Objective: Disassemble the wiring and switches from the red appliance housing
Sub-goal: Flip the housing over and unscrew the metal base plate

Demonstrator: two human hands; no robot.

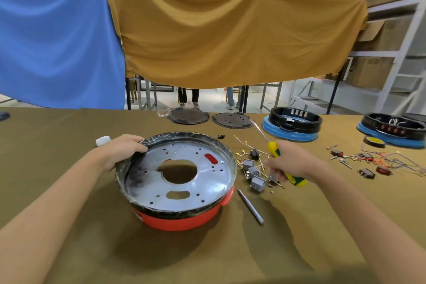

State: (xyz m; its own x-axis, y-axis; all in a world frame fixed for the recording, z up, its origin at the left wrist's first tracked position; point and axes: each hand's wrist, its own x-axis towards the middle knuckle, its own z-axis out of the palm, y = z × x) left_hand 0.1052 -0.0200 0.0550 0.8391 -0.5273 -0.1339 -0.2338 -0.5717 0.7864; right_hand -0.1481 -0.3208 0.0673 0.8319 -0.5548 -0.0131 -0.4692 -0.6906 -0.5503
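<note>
- Steadying the red appliance housing (184, 220) at the table's middle, my left hand (122, 151) curls over its far-left rim so it won't slide.
- My right hand (291, 161) grips the yellow-green screwdriver (275, 152), blade up, clear of parts.
- Grey switches (253, 174) and loose wires lie just right of the housing, already out, within reach.

Both bare forearms reach forward, left hand (123, 150) curled in a grip, right hand (291, 161) fisted in a grip.

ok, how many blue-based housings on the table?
2. One blue-based housing sits at the far edge beyond the right hand; the other is at the far right, partly cut off by the frame.
</note>
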